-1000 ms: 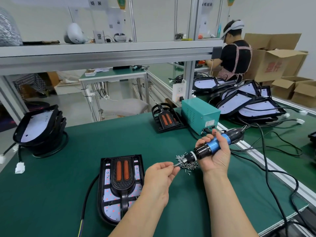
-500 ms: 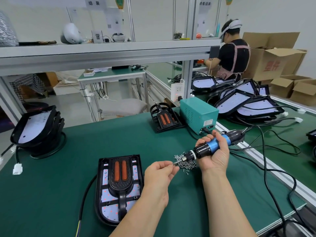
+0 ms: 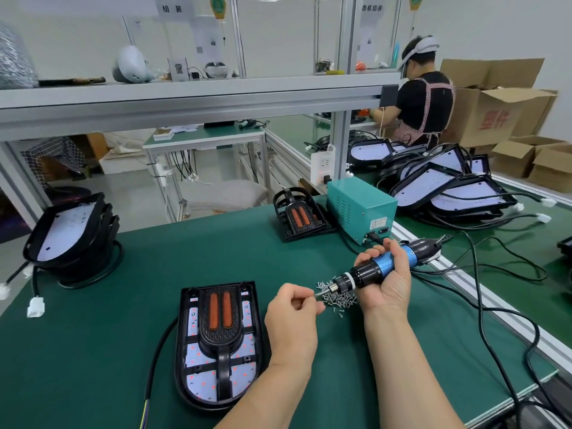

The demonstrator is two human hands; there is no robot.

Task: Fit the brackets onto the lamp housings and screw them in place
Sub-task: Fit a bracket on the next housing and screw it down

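A black lamp housing (image 3: pixel 188 360) lies flat on the green mat before me, with a black bracket (image 3: pixel 220 323) holding two orange strips seated on it. My right hand (image 3: pixel 383 283) grips a blue and black electric screwdriver (image 3: pixel 380 269), its bit pointing left. My left hand (image 3: pixel 291 317) pinches a small screw at the bit's tip. A pile of loose screws (image 3: pixel 339 297) lies on the mat just under the bit.
A stack of housings (image 3: pixel 68 230) stands at the far left, with white connectors (image 3: pixel 35 306) nearby. Spare brackets (image 3: pixel 298 216) and a teal power box (image 3: pixel 360 209) sit behind. More housings (image 3: pixel 445 184), cables and a person (image 3: pixel 424 97) are at the right.
Both hands hold nearly the same pose; the left hand's fingers stay at the screwdriver bit. The view has shifted slightly.
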